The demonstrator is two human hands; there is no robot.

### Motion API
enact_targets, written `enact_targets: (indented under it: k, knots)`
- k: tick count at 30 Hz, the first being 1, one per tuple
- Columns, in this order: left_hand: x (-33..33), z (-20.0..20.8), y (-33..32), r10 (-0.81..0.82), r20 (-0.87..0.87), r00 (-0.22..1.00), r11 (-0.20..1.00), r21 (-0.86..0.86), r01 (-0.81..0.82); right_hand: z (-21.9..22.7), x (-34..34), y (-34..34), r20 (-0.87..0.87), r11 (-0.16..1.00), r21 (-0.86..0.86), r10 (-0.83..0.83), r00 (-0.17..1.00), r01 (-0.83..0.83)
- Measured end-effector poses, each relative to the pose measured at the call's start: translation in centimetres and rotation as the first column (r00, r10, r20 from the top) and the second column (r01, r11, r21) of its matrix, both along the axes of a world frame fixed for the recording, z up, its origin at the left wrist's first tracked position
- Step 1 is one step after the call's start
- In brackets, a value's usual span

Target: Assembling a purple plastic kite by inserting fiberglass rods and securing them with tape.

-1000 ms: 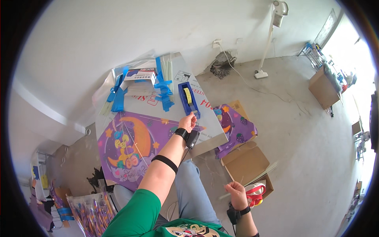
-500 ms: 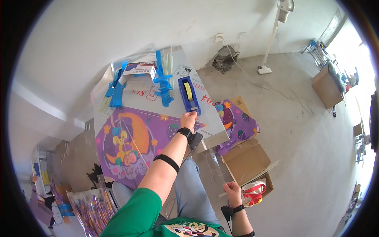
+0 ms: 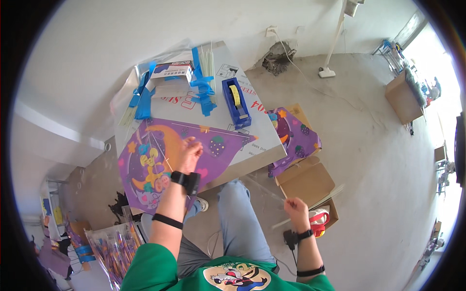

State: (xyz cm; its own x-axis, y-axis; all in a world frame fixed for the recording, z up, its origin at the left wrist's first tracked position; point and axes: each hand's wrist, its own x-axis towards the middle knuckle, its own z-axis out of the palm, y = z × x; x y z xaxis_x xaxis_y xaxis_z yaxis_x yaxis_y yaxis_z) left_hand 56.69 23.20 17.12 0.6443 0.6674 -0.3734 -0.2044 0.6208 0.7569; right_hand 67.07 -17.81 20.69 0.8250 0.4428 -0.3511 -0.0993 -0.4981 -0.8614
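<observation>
My left hand point(image 3: 190, 154) is over a purple sheet point(image 3: 213, 165) printed with a yellow moon, a cartoon figure and strawberries. Its fingers are curled, and whatever is between them is too small to make out. A thin white rod point(image 3: 218, 130) lies along the sheet's far edge. Beyond that stands a blue tape dispenser point(image 3: 236, 103) with a yellow-cored roll. My right hand point(image 3: 296, 209) is closed in a fist to the right of my knee. A faint clear strip runs up to it, and a pale stick point(image 3: 280, 223) shows just below; its grip is hidden.
The board-topped table point(image 3: 264, 140) carries a small box point(image 3: 172, 71), blue tape strips point(image 3: 144, 104) and bundled white rods point(image 3: 207, 63). Another purple sheet point(image 3: 296, 133) hangs by its right edge. An open cardboard box point(image 3: 306, 182) stands on the floor; bagged colourful goods point(image 3: 116, 247) sit lower left.
My left hand has left the tape dispenser's near end and moved left over the purple sheet. My right fist has risen slightly in view.
</observation>
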Motion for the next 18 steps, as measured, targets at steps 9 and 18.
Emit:
enact_targets:
  k: [9,18]
  knots:
    - [-6.6,1.6,10.0,0.056,-0.146,0.988,0.994,0.105,-0.041,-4.0,7.7,12.1,0.037,0.982,0.113,0.149,0.988,-0.153]
    - [-5.3,-1.3,16.0,0.052,-0.203,0.978,0.991,0.130,-0.026,-4.0,10.3,20.0,-0.167,0.950,0.309,0.004,0.986,0.048]
